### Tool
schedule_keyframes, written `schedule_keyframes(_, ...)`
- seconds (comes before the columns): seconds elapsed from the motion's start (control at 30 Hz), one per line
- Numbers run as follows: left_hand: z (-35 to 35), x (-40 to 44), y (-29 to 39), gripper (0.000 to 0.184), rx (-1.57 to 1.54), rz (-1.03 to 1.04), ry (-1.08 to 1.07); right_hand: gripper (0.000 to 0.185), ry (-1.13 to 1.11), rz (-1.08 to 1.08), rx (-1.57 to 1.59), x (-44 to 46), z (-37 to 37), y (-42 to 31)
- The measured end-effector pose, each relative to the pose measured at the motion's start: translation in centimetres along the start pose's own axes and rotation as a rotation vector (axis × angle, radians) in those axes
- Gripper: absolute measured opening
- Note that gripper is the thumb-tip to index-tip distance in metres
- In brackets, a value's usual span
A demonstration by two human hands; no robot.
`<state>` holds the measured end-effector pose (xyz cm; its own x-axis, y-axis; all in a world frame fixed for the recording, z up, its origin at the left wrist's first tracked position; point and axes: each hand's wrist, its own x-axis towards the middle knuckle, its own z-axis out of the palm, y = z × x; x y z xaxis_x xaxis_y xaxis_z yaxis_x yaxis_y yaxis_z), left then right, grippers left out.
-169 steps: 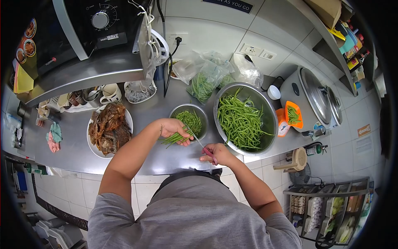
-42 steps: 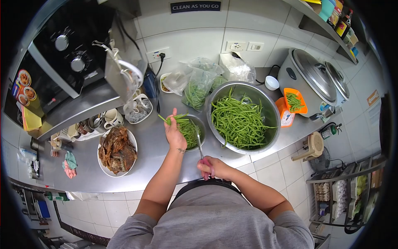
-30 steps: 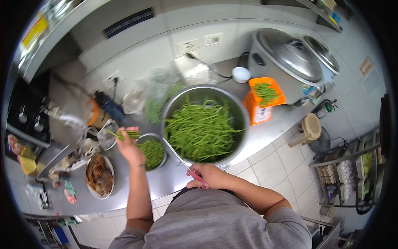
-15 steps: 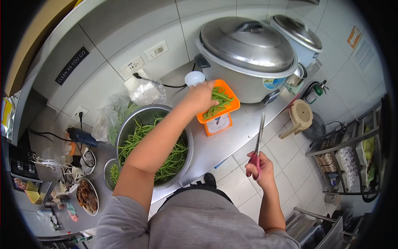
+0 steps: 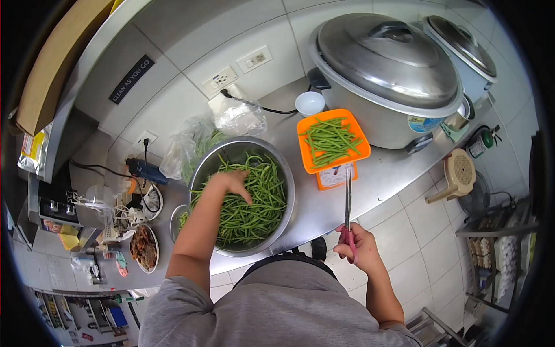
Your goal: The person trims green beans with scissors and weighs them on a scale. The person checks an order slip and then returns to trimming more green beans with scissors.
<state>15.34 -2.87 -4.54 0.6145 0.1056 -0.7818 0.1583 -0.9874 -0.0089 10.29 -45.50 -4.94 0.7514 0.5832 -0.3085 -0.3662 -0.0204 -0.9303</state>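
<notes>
My left hand (image 5: pixel 232 184) is over the large steel bowl (image 5: pixel 291 199), its fingers apart among the long green beans (image 5: pixel 254 217). Nothing shows in its grasp. My right hand (image 5: pixel 359 246) grips pink-handled scissors (image 5: pixel 348 211) by the handles, blades pointing away from me, beyond the counter's front edge. An orange tray (image 5: pixel 362 151) with cut bean lengths (image 5: pixel 332 139) rests on an orange scale (image 5: pixel 341 176), right of the bowl. Partly hidden by my left arm and the large bowl, a small steel bowl (image 5: pixel 175 224) holds chopped green pieces.
A large lidded cooker (image 5: pixel 376 110) stands behind the scale, with a white bowl (image 5: pixel 310 103) beside it. Plastic bags (image 5: pixel 240 117) lie by the wall. A plate of browned food (image 5: pixel 144 248) is at the left. A beige stool (image 5: pixel 459 172) stands at the right.
My left hand has moved from the orange tray to the large bowl of beans. The bunch of beans held earlier is gone from it. My right hand still holds the scissors. The view has shifted.
</notes>
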Motion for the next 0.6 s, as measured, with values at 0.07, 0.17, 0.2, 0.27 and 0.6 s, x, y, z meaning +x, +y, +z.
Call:
schedule_keyframes(0.07,2.8,-0.7,3.2,0.117,0.097,-0.113,0.152,0.050,-0.047,-0.001,-0.010,1.1,0.9,-0.5)
schedule_keyframes(0.17,4.5,-0.6,3.5,0.105,0.103,-0.128,0.388,0.050,-0.106,-0.012,-0.049,2.2,2.6,-0.8)
schedule_keyframes(0.2,4.7,-0.5,2.9,0.095,0.007,-0.025,0.487,0.049,-0.117,-0.030,-0.084,2.6,3.1,-0.8)
schedule_keyframes(0.27,5.3,-0.3,2.1,0.085,-0.014,0.001,0.501,0.050,-0.147,-0.047,-0.099,3.3,4.3,-0.7)
schedule_keyframes(0.6,4.4,-7.7,-2.7,0.064,-0.741,0.140,0.967,0.043,-0.127,-0.117,-0.149,5.4,13.3,-2.9)
